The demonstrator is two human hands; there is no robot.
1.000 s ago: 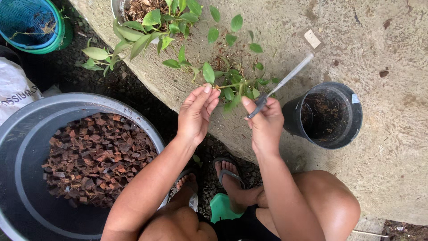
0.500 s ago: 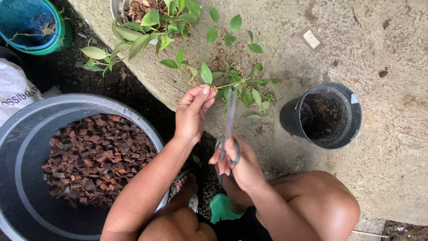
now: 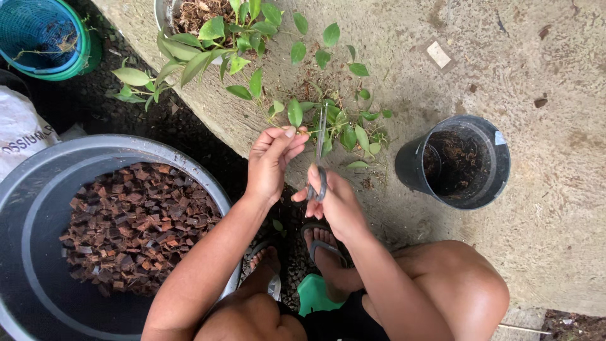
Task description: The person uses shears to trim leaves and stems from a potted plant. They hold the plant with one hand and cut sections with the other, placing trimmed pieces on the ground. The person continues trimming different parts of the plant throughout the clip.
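My left hand (image 3: 270, 161) pinches a thin green plant stem (image 3: 294, 113) with small leaves, just above a concrete slab (image 3: 517, 57). My right hand (image 3: 333, 199) grips grey-handled scissors (image 3: 319, 151), blades pointing up and away into the leaves right beside my left fingertips. The stem belongs to a leafy cutting that trails from a potted plant (image 3: 218, 19) at the top. Cut leaves lie scattered on the slab near the blades.
A black plastic pot (image 3: 464, 161) with dark soil stands on the slab to the right. A large grey tub (image 3: 38, 183) of brown bark chunks sits at left on dark gravel. A teal basket (image 3: 38, 38) and a white sack (image 3: 19, 136) are at far left. My sandalled feet are below.
My right hand drew back from the right side toward me and turned the scissors from slanting right to pointing straight up at the stem. My left hand stayed on the stem.
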